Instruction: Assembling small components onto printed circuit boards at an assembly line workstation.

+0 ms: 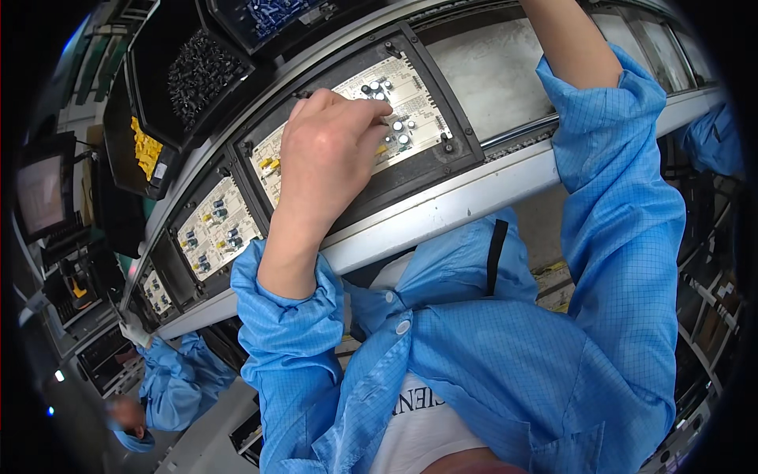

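Sleeves: my blue checked cloth sleeves (624,229) are pushed up the forearms;
Rail: a straight silver metal rail (442,209) runs between my body and the work;
Left hand: my bare left hand (328,146) reaches over the rail, palm down, fingers bent, thumb and forefinger drawn together; whether a part sits between them I cannot tell;
Right hand: my right forearm (580,47) runs out past the upper edge, so I cannot tell how the right hand stands;
Board: a cream rectangular circuit board (418,96) lies under my left hand, partly covered by it, in a black rectangular frame (418,166); small white-topped cylindrical parts (397,126) stand on it beside my fingertips;
Next board: a second cream board with dark and yellow parts (217,225) lies to the left;
Bins: beyond the frame, black plastic bins hold yellow pieces (146,150), black pieces (201,79) and blue pieces (276,14);
Co-worker: farther left, a person in blue clothing (181,383) is beside the rail.
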Demonstrator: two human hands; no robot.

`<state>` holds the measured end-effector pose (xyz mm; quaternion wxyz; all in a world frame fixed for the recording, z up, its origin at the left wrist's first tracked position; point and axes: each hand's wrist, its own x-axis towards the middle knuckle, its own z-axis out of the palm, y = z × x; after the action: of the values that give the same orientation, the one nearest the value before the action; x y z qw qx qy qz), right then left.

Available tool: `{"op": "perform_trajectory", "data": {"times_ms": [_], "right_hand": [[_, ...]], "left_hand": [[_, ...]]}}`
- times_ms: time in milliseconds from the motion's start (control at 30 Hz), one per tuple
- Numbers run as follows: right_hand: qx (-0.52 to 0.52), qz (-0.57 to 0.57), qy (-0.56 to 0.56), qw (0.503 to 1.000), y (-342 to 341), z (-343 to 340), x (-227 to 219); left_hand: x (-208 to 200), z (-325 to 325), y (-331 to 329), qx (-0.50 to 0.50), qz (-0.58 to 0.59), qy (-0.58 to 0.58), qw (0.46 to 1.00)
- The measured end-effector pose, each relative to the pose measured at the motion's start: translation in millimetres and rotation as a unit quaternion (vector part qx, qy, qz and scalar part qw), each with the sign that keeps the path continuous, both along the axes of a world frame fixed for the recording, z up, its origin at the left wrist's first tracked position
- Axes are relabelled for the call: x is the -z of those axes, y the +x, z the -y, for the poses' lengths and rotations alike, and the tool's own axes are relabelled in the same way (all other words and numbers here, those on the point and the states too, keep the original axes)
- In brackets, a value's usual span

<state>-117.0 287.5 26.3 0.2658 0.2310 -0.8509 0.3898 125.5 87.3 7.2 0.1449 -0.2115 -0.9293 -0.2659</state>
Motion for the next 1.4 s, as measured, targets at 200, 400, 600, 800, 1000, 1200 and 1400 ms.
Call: {"op": "perform_trajectory", "data": {"times_ms": [200, 400, 600, 800, 1000, 1200, 1400], "right_hand": [[-0.043, 0.058, -0.085, 0.994, 14, 2, -14], [-0.130, 0.099, -0.180, 0.970, 46, 6, -23], [-0.191, 0.159, -0.254, 0.935, 74, 5, -26], [-0.204, 0.196, -0.266, 0.921, 79, 10, -24], [-0.217, 0.187, -0.258, 0.923, 81, 12, -25], [-0.205, 0.191, -0.257, 0.925, 84, 12, -25], [-0.160, 0.166, -0.218, 0.948, 89, 16, -28]], "left_hand": [[1, 1, 0, 0.016, -0.022, -0.013, 1.000], [3, 0, 1, 0.027, -0.062, -0.034, 0.997], [4, -2, 1, 0.007, -0.062, -0.035, 0.997], [6, -4, 2, -0.001, -0.069, -0.038, 0.997], [9, -4, 1, 0.014, -0.102, -0.030, 0.994], [7, -5, 1, 0.005, -0.080, -0.021, 0.997], [6, -7, 2, 0.024, -0.110, -0.047, 0.993]]}}
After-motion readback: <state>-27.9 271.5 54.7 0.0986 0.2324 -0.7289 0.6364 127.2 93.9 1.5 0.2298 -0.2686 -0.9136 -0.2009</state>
